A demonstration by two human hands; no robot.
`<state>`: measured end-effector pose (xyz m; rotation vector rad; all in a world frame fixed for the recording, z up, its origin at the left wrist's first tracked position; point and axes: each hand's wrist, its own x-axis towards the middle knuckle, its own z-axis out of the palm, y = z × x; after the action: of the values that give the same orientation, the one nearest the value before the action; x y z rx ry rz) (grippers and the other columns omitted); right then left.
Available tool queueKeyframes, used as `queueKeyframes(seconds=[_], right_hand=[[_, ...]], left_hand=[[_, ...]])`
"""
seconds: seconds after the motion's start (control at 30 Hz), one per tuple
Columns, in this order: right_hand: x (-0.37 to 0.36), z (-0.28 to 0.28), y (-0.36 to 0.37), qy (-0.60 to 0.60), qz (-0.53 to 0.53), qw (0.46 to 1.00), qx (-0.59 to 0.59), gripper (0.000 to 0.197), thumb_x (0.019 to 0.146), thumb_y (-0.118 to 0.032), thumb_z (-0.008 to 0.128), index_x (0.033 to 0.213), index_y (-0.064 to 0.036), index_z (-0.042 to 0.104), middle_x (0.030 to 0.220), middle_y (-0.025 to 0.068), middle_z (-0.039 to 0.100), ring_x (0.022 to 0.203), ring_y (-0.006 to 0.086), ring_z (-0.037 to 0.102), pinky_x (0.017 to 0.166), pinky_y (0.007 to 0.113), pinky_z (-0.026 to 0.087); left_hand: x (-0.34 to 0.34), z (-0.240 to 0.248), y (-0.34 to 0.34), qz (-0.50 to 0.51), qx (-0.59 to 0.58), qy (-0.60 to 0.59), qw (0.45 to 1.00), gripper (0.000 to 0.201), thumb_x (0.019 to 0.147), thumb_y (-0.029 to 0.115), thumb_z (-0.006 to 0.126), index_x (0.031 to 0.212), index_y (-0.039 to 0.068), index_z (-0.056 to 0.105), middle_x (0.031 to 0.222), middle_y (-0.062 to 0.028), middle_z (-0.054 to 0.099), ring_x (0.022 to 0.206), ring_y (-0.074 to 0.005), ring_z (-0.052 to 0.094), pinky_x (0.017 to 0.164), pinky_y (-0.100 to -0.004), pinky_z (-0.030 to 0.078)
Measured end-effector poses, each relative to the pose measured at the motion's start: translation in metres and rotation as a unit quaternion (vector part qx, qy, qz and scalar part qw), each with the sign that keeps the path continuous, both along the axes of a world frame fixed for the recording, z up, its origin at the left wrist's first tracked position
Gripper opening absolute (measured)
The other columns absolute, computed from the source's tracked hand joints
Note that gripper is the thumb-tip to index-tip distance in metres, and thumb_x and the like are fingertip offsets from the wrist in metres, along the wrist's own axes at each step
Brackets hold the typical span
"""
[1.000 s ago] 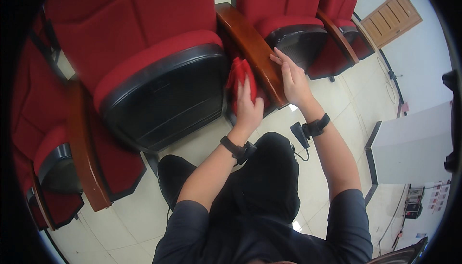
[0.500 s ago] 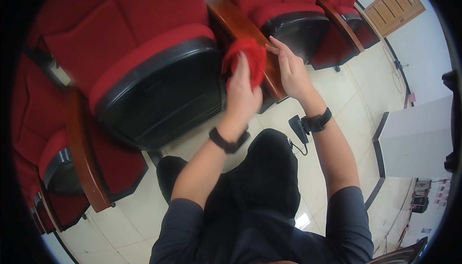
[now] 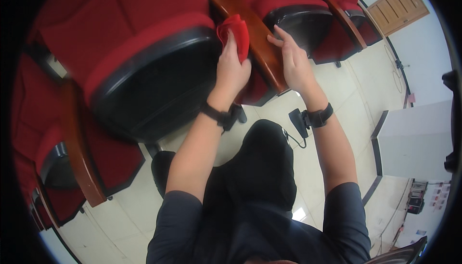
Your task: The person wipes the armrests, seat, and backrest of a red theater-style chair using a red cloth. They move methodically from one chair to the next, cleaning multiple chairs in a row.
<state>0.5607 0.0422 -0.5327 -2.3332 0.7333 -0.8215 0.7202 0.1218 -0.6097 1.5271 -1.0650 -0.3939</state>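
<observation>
A bunched red cloth [image 3: 239, 35] is gripped in my left hand [image 3: 232, 70], against the left side of a brown wooden armrest [image 3: 263, 47]. Some of the cloth stands up above my fingers. My right hand [image 3: 296, 64] is at the armrest's right edge, fingers stretched out and thumb toward the wood. It holds nothing, and whether the fingertips touch the armrest I cannot tell. Left of the cloth is a folded-up red seat with a black underside [image 3: 159, 86]. Each wrist wears a black strap with a small device.
More red seats with black undersides [image 3: 301, 26] stand beyond the armrest. Another wooden armrest [image 3: 82, 144] is at the left. Pale floor tiles [image 3: 337, 88] lie below. My black-clad knees [image 3: 267, 153] are close to the seats. A white wall block [image 3: 409, 139] stands at the right.
My left hand has moved the cloth a little up and left, from over the armrest to its left side. The right hand has shifted slightly, its fingers still extended.
</observation>
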Motion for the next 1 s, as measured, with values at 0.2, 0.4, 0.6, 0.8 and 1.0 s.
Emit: queueKeyframes(seconds=[0.2, 0.4, 0.6, 0.8, 1.0], right_hand=[[0.002, -0.002, -0.004, -0.009, 0.0, 1.0, 0.004, 0.053, 0.112, -0.036, 0.03, 0.149, -0.003, 0.046, 0.13, 0.0202, 0.069, 0.122, 0.0455, 0.062, 0.105, 0.044, 0.047], [0.0, -0.002, -0.006, -0.009, -0.006, 0.999, 0.037, 0.052, 0.111, -0.034, 0.03, 0.149, -0.0023, 0.046, 0.13, 0.0194, 0.069, 0.121, 0.0444, 0.062, 0.104, 0.043, 0.048], [0.001, -0.002, -0.003, 0.006, -0.011, 1.0, -0.008, 0.051, 0.111, -0.032, 0.03, 0.149, -0.0018, 0.046, 0.13, 0.019, 0.069, 0.121, 0.0445, 0.062, 0.105, 0.044, 0.047], [0.002, -0.003, -0.004, 0.008, -0.009, 1.0, -0.006, 0.054, 0.111, -0.036, 0.028, 0.15, -0.0034, 0.045, 0.133, 0.017, 0.068, 0.122, 0.0445, 0.061, 0.106, 0.044, 0.047], [0.001, -0.005, -0.006, 0.014, 0.0, 1.0, -0.027, 0.056, 0.112, -0.039, 0.026, 0.15, -0.0037, 0.046, 0.134, 0.0166, 0.068, 0.122, 0.0432, 0.063, 0.107, 0.042, 0.046]], left_hand=[[-0.067, 0.004, 0.062, -0.065, -0.015, -0.057, 0.996, 0.077, 0.083, -0.002, 0.059, 0.154, -0.009, 0.032, 0.155, -0.0364, 0.037, 0.142, -0.0484, 0.041, 0.119, -0.0456, 0.035], [-0.079, -0.003, 0.068, -0.084, -0.084, -0.047, 0.992, 0.077, 0.083, -0.003, 0.059, 0.154, -0.011, 0.031, 0.153, -0.039, 0.038, 0.146, -0.0504, 0.035, 0.123, -0.0467, 0.029], [-0.023, -0.002, 0.02, -0.047, -0.069, 0.01, 0.996, 0.072, 0.084, -0.001, 0.054, 0.153, -0.011, 0.034, 0.154, -0.0348, 0.04, 0.146, -0.0468, 0.037, 0.123, -0.0425, 0.03], [-0.091, -0.015, 0.08, -0.136, -0.076, -0.077, 0.985, 0.083, 0.082, -0.003, 0.052, 0.157, -0.013, 0.02, 0.159, -0.0384, 0.027, 0.151, -0.0513, 0.025, 0.125, -0.0504, 0.02], [0.015, 0.001, 0.001, -0.053, -0.027, -0.02, 0.998, 0.077, 0.084, 0.0, 0.053, 0.157, -0.007, 0.027, 0.151, -0.0345, 0.044, 0.142, -0.0447, 0.045, 0.117, -0.0418, 0.039]])
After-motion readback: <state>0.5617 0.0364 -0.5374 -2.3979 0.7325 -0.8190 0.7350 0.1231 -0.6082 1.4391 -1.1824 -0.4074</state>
